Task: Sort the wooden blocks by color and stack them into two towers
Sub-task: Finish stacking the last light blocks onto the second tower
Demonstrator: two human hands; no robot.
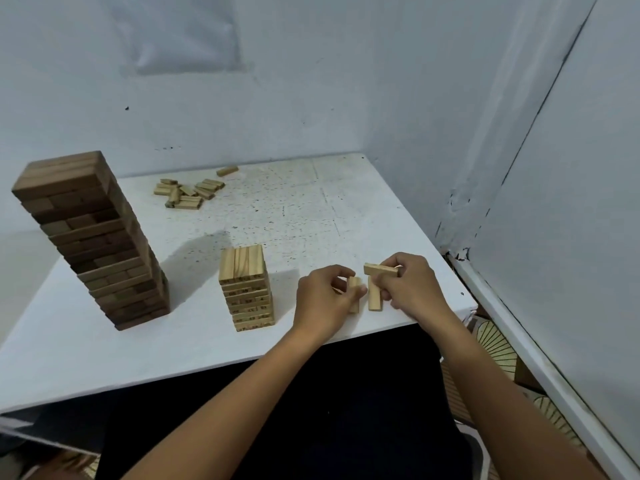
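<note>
Room: pale walls meet in a corner at 1 o'clock; a white speckled tabletop (294, 209) fills the middle.
Dark tower (91, 237): tall stack of dark blocks at 9 o'clock, leaning slightly.
Light tower (246, 287): short stack of pale blocks near the front edge, at centre, well apart from the dark tower.
Loose pile (187, 192): pale blocks scattered at 11 o'clock, far side of the tabletop; one stray block (227, 171) just beyond it.
Left hand (322, 299): grip curled round one pale block (354, 294), held on end, just right of the light tower.
Right hand (412, 285): grip closed on two pale blocks, a flat block (380, 270) across the top and an upright block (374, 296) beneath it.
Gap: the two hands sit just beside each other, near the front right corner.
</note>
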